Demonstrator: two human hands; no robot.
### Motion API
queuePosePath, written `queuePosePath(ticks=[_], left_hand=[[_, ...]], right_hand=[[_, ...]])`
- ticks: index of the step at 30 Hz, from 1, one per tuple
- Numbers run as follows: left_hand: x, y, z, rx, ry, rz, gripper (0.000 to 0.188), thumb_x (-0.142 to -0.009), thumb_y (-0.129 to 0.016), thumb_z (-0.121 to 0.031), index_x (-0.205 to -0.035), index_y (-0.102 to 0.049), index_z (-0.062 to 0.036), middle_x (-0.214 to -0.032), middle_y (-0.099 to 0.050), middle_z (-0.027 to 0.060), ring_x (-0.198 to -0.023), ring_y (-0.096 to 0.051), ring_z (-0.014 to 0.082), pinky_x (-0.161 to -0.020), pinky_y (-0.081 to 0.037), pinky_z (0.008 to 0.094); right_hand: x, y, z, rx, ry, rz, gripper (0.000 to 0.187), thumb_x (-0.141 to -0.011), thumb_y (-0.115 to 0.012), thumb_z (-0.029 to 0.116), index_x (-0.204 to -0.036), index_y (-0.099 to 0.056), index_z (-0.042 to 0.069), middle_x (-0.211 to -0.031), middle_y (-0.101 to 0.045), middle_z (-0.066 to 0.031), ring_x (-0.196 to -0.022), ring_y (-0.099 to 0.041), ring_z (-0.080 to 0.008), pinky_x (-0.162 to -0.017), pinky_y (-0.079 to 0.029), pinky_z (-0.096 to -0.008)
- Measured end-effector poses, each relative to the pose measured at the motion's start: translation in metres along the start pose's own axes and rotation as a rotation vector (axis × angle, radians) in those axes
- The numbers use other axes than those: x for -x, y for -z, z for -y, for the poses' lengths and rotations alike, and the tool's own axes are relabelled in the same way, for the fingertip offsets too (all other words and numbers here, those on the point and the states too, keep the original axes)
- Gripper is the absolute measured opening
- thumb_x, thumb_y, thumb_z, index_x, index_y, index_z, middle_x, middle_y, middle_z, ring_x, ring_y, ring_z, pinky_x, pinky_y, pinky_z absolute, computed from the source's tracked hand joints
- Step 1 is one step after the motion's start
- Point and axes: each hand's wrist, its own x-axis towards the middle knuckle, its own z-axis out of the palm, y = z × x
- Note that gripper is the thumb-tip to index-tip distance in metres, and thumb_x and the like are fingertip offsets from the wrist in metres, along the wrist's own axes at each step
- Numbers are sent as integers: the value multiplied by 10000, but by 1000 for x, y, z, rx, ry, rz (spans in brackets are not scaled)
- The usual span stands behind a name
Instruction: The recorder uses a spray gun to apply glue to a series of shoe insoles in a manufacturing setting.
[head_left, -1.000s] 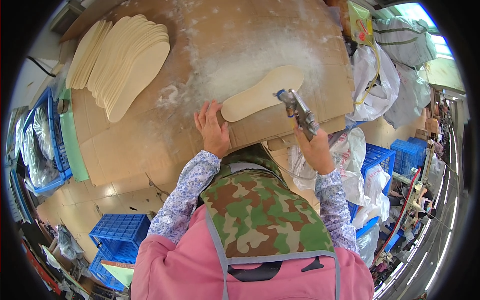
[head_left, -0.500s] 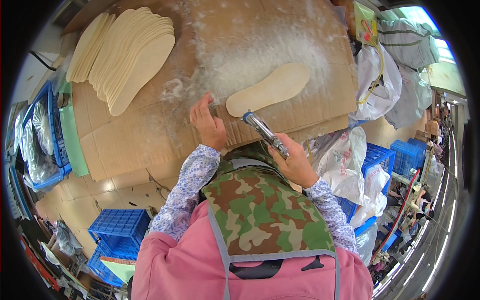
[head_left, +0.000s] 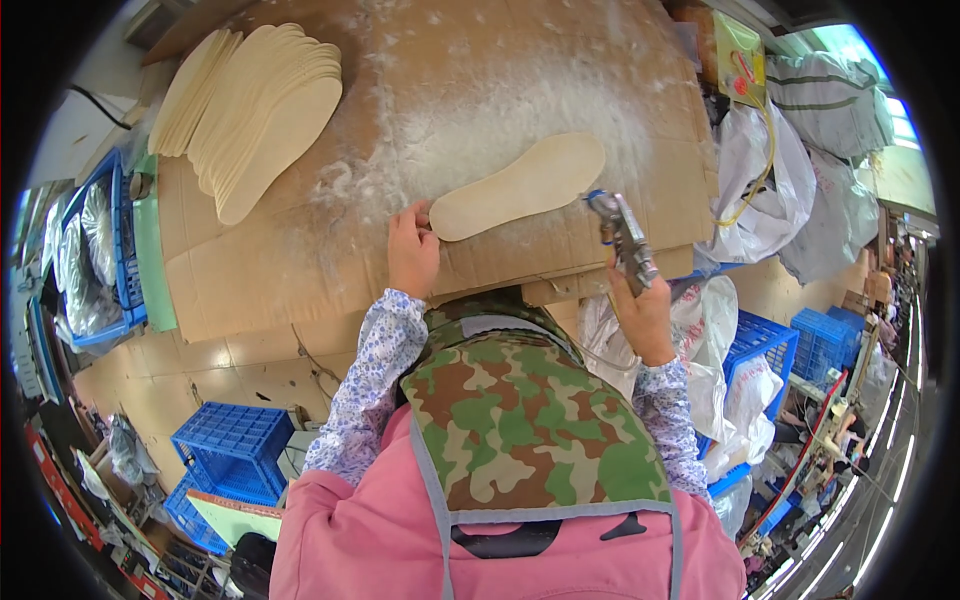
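A pale, foot-shaped insole lies flat on the cardboard in front of me. At its narrower left end my left hand is closed, with the fingertips and thumb at the insole's edge. My right hand is wrapped around a metal spray gun with a blue nozzle ring. The gun is just right of the insole's wide end, apart from it. A stack of similar pale insoles is fanned out at the far left of the cardboard.
Whitish fibrous residue coats the cardboard sheet around the insole. Blue crates stand on the floor at lower left. White plastic bags and more blue crates are at the right. A yellow hose hangs by a yellow box.
My right hand has carried the spray gun rightward, from the insole's narrow end to its wide end. The left hand has closed at the insole's edge, and the insole has shifted slightly left.
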Motion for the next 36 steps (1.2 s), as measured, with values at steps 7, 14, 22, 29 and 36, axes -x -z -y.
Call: queuePosePath(ticks=[7, 14, 22, 29, 36], left_hand=[[-12, 3, -4, -74, 60, 9, 168, -775, -554, -85, -919, -598, -9, -821, -592, 160, -766, -579, 270, -702, -465, 363], [32, 52, -109, 477, 23, -88, 130, -808, -483, -41, -930, -528, -30, -795, -539, 28, -736, -495, 113, -658, -428, 265], [72, 239, 18, 729, 182, -635, 285, -786, -389, -36, -1018, -553, -14, -960, -602, 84, -880, -603, 172, -776, -518, 296], [64, 360, 193, 64, 392, -929, 347, -821, -427, -129, -1096, -600, -7, -997, -614, 112, -942, -590, 227, -816, -487, 352], [-52, 279, 130, -453, -109, -701, 263, -784, -584, -59, -1039, -533, -26, -1003, -547, 184, -937, -546, 365, -782, -442, 429]], right_hand=[[-16, 31, -35, -399, -196, -122, 195, -893, -584, 83, -1082, -618, 50, -746, -561, 43, -551, -420, -20, -443, -326, -204], [-20, 35, -56, -441, -123, -160, 271, -930, -527, 124, -1168, -566, 1, -927, -626, -8, -482, -355, -8, -402, -275, -191], [-20, 17, -25, -430, -69, -64, 274, -924, -549, 90, -1180, -549, -8, -1026, -638, -38, -494, -376, -2, -408, -298, -178], [-11, -24, 5, -404, -123, -42, 212, -925, -557, 102, -1108, -593, 0, -853, -610, 14, -483, -363, -4, -401, -282, -189], [12, -43, 10, -334, -147, -57, 209, -925, -545, 83, -1111, -585, -3, -813, -583, 25, -470, -355, -9, -403, -268, -193]])
